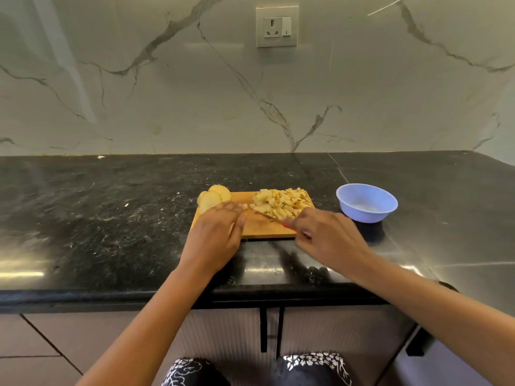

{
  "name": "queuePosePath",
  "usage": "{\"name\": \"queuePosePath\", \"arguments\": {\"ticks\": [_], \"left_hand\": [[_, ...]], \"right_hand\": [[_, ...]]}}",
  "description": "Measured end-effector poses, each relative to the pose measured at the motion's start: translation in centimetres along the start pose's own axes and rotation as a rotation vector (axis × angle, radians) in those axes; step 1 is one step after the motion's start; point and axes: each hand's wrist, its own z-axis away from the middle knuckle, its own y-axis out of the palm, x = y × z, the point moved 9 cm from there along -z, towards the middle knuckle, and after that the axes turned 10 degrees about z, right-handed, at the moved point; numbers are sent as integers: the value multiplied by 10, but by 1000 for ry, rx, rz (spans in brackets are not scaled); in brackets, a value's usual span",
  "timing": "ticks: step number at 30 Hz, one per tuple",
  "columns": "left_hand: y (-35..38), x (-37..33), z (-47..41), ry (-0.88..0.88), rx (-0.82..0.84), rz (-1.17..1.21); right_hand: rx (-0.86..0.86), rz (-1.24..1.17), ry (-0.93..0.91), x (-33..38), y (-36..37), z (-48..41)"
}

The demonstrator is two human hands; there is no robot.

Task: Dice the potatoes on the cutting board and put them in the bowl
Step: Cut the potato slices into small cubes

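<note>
A wooden cutting board (262,228) lies on the black counter. A heap of diced potato (280,203) covers its far right part. Potato slices (214,197) sit at its far left corner. My left hand (216,235) lies over the board's left side with fingers stretched out, its fingertips near a small potato piece (244,206). My right hand (326,235) grips a red-handled knife (274,218), whose blade points left toward the diced heap. A light blue bowl (366,203) stands to the right of the board; it looks empty.
The black stone counter (111,218) stretches wide on both sides, with its front edge close to me. A marble wall with a socket (277,26) rises behind. Cupboard fronts with black handles (263,330) are below the counter.
</note>
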Motion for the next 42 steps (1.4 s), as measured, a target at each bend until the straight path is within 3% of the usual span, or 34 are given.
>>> {"name": "queuePosePath", "arguments": {"ticks": [3,10,17,22,28,35,42], "left_hand": [[-12,20,4,-70,-96,-22],[-5,42,0,-249,-46,-36],[2,49,1,-308,14,-77],[8,46,1,-266,65,-122],[15,44,0,-230,109,-163],[34,8,-21,-46,167,-178],[82,-28,-65,168,324,-229]], "right_hand": [[29,100,-68,14,11,-6],[4,104,70,7,9,-9],[38,203,-122,43,26,-21],[1,316,-28,25,27,-33],[-63,252,73,6,7,-35],[-147,470,-3,-21,-5,-6],[-185,527,-49,-32,-13,13]]}}
